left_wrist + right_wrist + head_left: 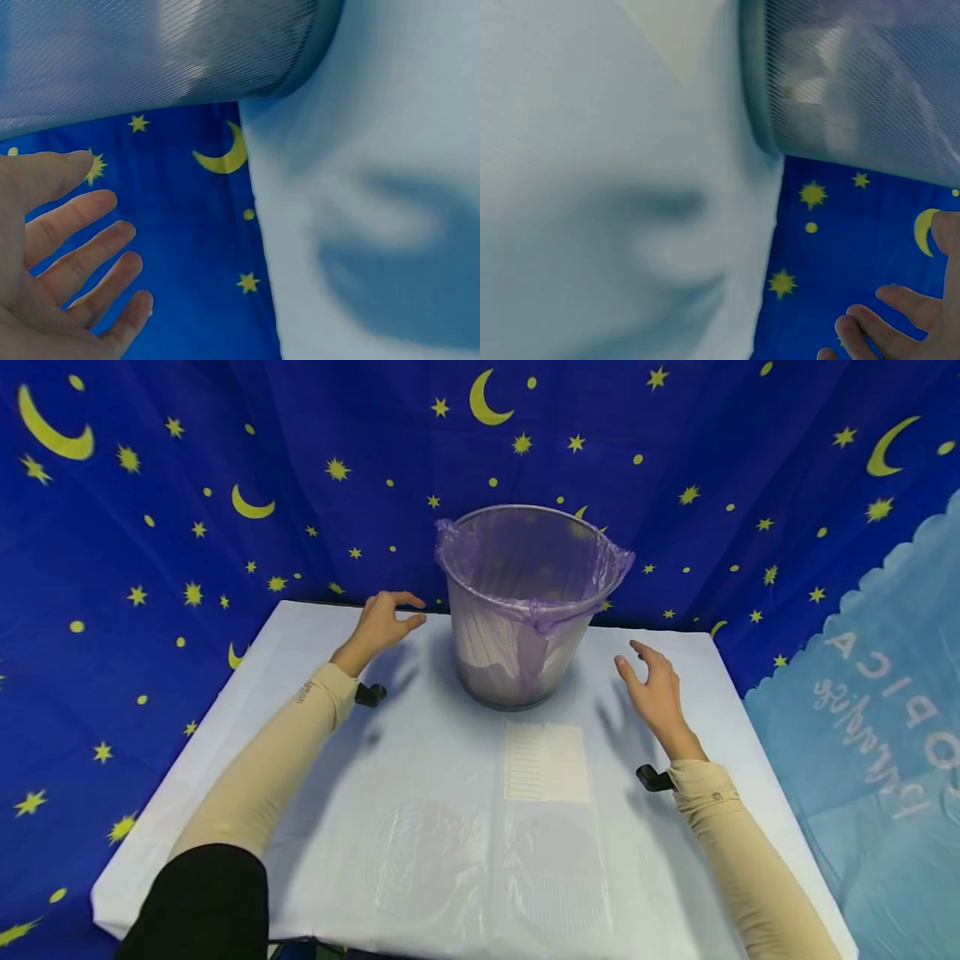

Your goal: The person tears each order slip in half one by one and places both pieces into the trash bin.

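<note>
One mesh wastebasket, one purple bag, two hands.
The hands are counted as one left hand and one right hand; in the left wrist view, the left one shows one thumb and four fingers. There are two beige sleeves, one on each forearm, one black sleeve and two small black devices at the wrists. Of tables there is one, of pale lined sheets also one, and of cloths two: one dark blue, one light blue.
</note>
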The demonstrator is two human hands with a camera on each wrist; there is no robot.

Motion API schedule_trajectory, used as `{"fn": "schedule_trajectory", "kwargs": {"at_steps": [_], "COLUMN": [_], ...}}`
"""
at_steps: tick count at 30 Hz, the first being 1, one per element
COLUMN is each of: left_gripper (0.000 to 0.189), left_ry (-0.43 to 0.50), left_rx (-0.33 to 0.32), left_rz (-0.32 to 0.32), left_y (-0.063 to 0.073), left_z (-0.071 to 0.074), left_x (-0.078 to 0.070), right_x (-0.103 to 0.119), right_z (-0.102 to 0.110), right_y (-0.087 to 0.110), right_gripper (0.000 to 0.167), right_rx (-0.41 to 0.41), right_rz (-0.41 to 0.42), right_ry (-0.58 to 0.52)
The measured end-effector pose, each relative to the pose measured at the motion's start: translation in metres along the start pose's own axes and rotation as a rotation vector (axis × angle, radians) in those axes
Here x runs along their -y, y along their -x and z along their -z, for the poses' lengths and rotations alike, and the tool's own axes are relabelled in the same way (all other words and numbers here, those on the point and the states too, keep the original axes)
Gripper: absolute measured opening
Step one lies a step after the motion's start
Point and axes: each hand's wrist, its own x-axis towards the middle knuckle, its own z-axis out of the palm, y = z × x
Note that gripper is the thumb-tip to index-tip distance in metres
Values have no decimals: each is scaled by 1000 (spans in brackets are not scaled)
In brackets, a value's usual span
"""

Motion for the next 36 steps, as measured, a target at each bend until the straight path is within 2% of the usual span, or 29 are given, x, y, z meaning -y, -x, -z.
{"fn": "schedule_trajectory", "kwargs": {"at_steps": [7, 11, 15, 21, 28, 32, 36], "left_gripper": [33, 32, 32, 31, 29, 27, 28], "left_ry": [13, 36, 80, 144, 162, 232, 322], "left_rx": [14, 23, 34, 32, -3, -46, -88], "left_rz": [-12, 26, 65, 114, 134, 125, 104], "left_y": [14, 27, 39, 51, 61, 65, 68], "left_z": [-21, -32, -45, -60, -69, -81, -93], "left_x": [17, 29, 40, 51, 59, 61, 63], "right_x": [-16, -20, -25, -30, -36, -48, -51], "right_z": [-26, -39, -49, -58, -60, -52, -41], "right_y": [19, 28, 37, 48, 50, 56, 61], "right_gripper": [55, 54, 57, 57, 54, 50, 46], "right_rx": [24, 64, 101, 100, 67, 70, 33], "right_rz": [0, -16, -70, -128, -98, -78, -82], "right_ry": [-27, -57, -78, -140, -239, -297, -386]}}
